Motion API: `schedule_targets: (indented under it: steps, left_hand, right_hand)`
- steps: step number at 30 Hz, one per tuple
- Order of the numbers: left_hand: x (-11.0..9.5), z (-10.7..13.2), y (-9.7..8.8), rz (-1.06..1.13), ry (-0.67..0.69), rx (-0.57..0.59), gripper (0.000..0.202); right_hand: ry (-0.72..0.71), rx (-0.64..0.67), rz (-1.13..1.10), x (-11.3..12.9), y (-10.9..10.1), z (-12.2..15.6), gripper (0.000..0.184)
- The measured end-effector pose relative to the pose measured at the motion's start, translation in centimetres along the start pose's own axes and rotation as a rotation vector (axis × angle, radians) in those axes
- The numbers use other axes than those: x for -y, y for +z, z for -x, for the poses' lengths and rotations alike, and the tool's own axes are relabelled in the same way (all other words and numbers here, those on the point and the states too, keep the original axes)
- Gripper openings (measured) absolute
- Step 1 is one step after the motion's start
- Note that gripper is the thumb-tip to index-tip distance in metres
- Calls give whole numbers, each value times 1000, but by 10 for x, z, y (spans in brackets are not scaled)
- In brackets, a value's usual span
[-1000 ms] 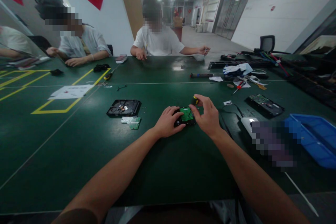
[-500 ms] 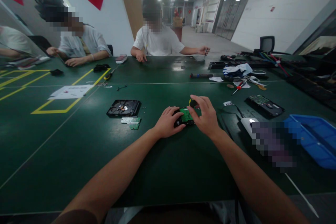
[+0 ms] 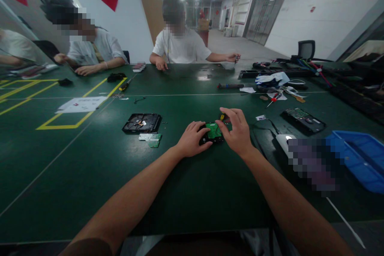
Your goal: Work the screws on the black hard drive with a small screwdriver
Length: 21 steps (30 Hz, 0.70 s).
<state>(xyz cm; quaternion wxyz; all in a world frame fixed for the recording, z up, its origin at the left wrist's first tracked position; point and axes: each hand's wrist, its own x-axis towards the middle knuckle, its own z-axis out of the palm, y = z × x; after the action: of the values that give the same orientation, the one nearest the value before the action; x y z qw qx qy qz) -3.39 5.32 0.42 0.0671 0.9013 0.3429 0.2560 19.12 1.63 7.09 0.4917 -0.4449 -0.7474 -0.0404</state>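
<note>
A black hard drive (image 3: 212,134) with a green circuit board on top lies on the green table (image 3: 192,192) in front of me. My left hand (image 3: 192,139) grips its left side, fingers curled over the edge. My right hand (image 3: 237,131) is closed around a small screwdriver (image 3: 222,117) with a yellow and black handle, held upright over the drive's right part. The screwdriver's tip is hidden behind my fingers.
An opened black drive (image 3: 141,123) and a loose green board (image 3: 151,139) lie to the left. Another drive (image 3: 303,120), a blue tray (image 3: 360,160), cables and tools lie to the right. Two people sit at the far side. Yellow tape marks the left.
My right hand with the screwdriver shifted slightly over the drive, first left, then a little back. My left hand stayed on the drive.
</note>
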Motion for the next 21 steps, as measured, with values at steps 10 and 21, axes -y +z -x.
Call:
schedule_targets:
  steps: [10,21]
  left_hand:
    - [0,1,0,-11,-2,5,58]
    - [-2,0,-3,-9,5,6,58]
  right_hand:
    - [-38,81,-72,3,0,0,50]
    - [-26,54,-32,2,0,0,53]
